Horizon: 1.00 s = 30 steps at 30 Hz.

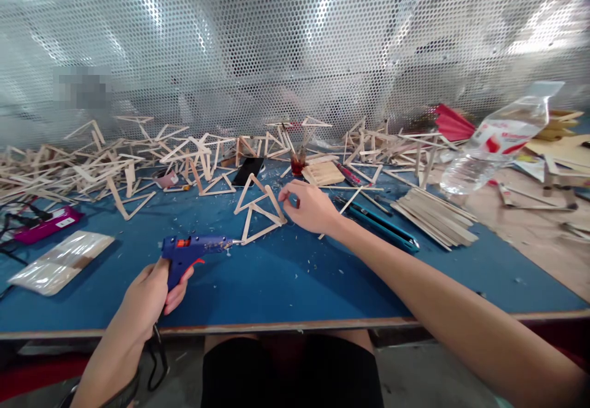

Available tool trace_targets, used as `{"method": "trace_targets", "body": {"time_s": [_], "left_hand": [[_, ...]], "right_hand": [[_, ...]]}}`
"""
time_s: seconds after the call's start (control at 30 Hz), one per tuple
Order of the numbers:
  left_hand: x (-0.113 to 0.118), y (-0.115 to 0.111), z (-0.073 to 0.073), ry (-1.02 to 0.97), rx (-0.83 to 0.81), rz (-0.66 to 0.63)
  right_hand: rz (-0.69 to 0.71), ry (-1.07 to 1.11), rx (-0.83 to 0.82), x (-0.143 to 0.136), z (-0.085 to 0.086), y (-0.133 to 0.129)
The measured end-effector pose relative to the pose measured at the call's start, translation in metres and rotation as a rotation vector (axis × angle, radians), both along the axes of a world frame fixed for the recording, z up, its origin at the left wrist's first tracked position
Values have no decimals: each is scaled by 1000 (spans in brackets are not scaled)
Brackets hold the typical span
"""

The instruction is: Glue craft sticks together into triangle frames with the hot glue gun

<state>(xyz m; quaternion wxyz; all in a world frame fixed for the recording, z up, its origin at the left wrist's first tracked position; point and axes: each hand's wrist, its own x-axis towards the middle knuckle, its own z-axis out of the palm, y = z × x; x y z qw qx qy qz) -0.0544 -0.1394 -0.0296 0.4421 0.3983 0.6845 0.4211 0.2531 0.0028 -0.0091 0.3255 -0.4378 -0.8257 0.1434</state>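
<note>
My left hand point(154, 288) is wrapped round the handle of a blue hot glue gun point(196, 247) with a red trigger. The gun's nozzle points right and meets the lower left corner of a small frame of wooden sticks point(260, 205) made of joined triangles. My right hand point(308, 205) is just right of this frame, thumb and forefinger curled together close to its right-hand stick. Whether anything sits between those fingertips is too small to tell. Beneath my right wrist, loose thin sticks point(353, 200) lie on the blue table top point(276, 285).
Many stick triangles point(203, 150) pile along a perforated metal panel point(286, 45). On the right are a bundle of flat sticks point(436, 217), a teal cutter point(385, 227) and a plastic bottle point(495, 137). A purple power strip point(48, 223) and a clear packet point(62, 260) lie left.
</note>
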Motion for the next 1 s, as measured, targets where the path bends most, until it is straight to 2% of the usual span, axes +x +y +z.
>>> {"method": "trace_targets", "body": {"time_s": [0.7, 1.0], "left_hand": [[-6, 2, -5, 23, -8, -32], [1, -1, -1, 65, 9, -5]], "right_hand": [[11, -16, -1, 1, 1, -2], [15, -20, -9, 1, 1, -1]]}}
